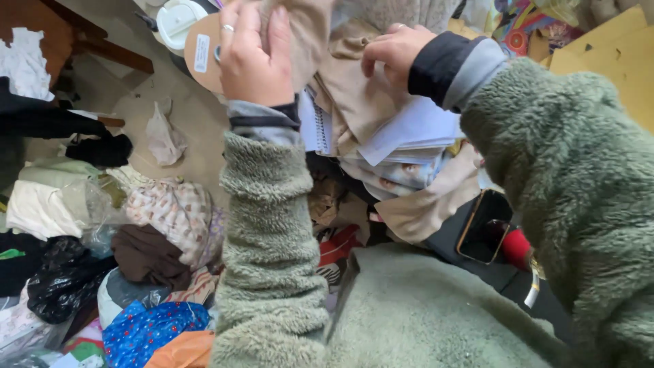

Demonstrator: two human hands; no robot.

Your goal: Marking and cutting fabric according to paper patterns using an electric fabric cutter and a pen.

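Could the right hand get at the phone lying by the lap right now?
Probably yes: the phone lies uncovered below the right hand, though that hand pinches beige cloth and would have to let go first.

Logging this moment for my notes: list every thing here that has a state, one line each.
left hand: closed on the beige cloth
right hand: fingers pinching the beige cloth
beige cloth: held up, crumpled
phone: lying flat, screen dark
spiral notebook: shut, partly covered by the cloth
white papers: loose, stacked unevenly
patterned cloth: bunched on the pile
black plastic bag: crumpled

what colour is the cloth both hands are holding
Beige cloth, gripped by left hand and right hand; head view.
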